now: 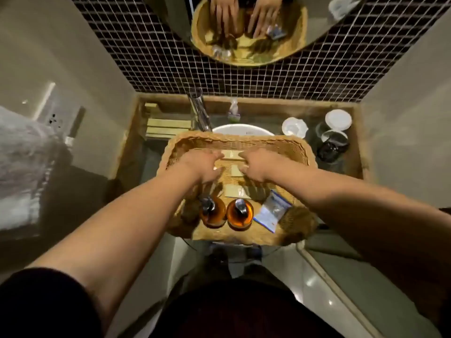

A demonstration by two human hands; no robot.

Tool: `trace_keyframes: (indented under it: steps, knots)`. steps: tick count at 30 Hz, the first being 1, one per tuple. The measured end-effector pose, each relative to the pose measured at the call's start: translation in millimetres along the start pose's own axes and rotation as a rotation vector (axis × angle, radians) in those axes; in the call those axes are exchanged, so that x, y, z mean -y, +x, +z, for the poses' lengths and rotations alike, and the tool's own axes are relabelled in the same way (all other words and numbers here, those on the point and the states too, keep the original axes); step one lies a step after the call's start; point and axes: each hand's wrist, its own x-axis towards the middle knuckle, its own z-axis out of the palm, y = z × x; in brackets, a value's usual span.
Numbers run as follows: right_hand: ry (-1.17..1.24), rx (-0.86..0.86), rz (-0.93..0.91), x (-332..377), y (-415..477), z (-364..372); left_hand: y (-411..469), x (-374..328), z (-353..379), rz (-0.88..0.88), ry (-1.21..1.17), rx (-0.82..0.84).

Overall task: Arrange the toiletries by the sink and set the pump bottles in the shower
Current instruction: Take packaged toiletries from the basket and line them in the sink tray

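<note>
Reaching into the oval woven wicker basket (244, 140), I have both hands low over its floor. My left hand (202, 164) and right hand (257, 164) face each other with fingers stretched out straight, and their tips touch a flat pale paper packet (230, 154) near the basket's far wall. Neither hand grips anything that I can make out; the fingertips are blurred. A second pale packet (235, 170) lies between my hands, and a third (235, 191) lies just behind my wrists.

The two round amber pump bottles (212, 214) stand upright side by side, touching or nearly so, against the basket's near wall. Just right of them lies a blue-and-white plastic sachet (272, 211).

The basket sits in the middle of the wood-edged bench (352, 167), covering most of the white round basin (241, 129) and overhanging the near edge. A metal tap (201, 113) rises behind it. Pale rectangular boxes (168, 126) are stacked at the far left corner, and white-lidded cups (338, 119) stand at the far right corner.
</note>
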Motion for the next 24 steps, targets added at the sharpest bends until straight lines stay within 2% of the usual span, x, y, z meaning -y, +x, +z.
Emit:
trace_keyframes:
  steps: [6, 8, 16, 21, 24]
  knots:
    - [0.063, 0.08, 0.084, 9.3, 30.0, 24.9, 20.7, 36.4, 43.4, 0.022, -0.072, 0.096]
    - [0.063, 0.093, 0.078, 15.5, 38.5, 32.5, 25.5, 48.3, 61.7, 0.079, -0.081, 0.063]
    - [0.014, -0.079, 0.033, 1.0, 43.8, 68.7, 42.3, 40.3, 91.2, 0.039, -0.056, -0.025]
    - [-0.07, -0.098, -0.009, -24.4, 37.2, 77.1, 71.2, 16.2, 78.9, 0.219, -0.095, -0.102]
    - [-0.009, -0.116, 0.116, -40.6, 29.4, 80.3, 89.0, 2.3, 70.4, 0.3, -0.07, -0.131]
